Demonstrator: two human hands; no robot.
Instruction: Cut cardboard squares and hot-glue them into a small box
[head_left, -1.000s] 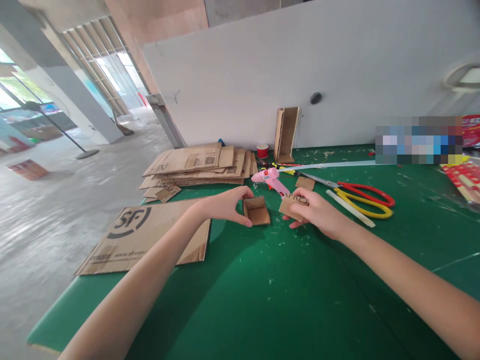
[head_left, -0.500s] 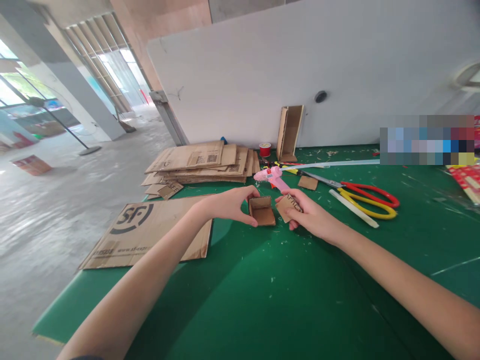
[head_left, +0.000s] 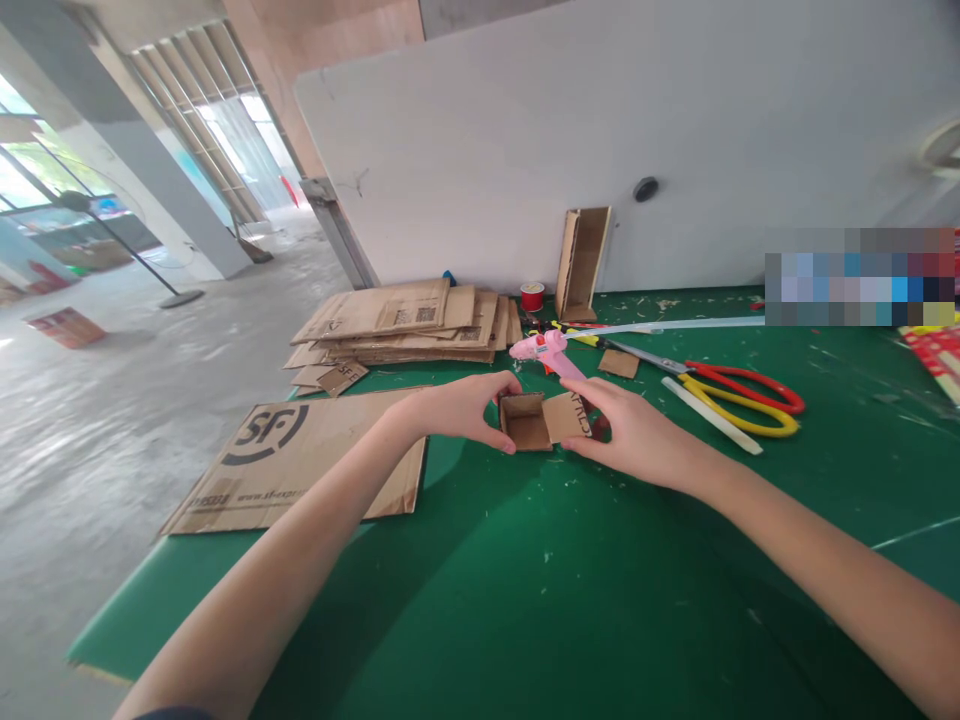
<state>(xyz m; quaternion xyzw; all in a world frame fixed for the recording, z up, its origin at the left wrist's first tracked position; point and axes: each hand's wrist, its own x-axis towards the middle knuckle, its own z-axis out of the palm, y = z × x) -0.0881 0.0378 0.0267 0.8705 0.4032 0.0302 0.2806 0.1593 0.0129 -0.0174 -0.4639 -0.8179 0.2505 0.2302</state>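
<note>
A small open cardboard box (head_left: 528, 428) rests on the green table, its hollow facing me. My left hand (head_left: 484, 408) grips its left side between thumb and fingers. My right hand (head_left: 619, 425) holds a printed cardboard square (head_left: 568, 417) by its edges, against the box's right side. The square leans outward to the right. Just behind the hands lies a pink glue gun (head_left: 551, 352), partly covered by the right hand.
Stacked flat cardboard (head_left: 405, 320) and a large SF-printed sheet (head_left: 330, 460) lie left. Scissors (head_left: 739, 390), a glue stick (head_left: 712, 415) and a loose cardboard square (head_left: 619, 363) lie right. Behind stand a tall cardboard box (head_left: 585, 265) and a red spool (head_left: 532, 296).
My right hand has moved the cardboard square left until it meets the box's right side, and its grip has shifted to the square's edges. My left hand stays on the box.
</note>
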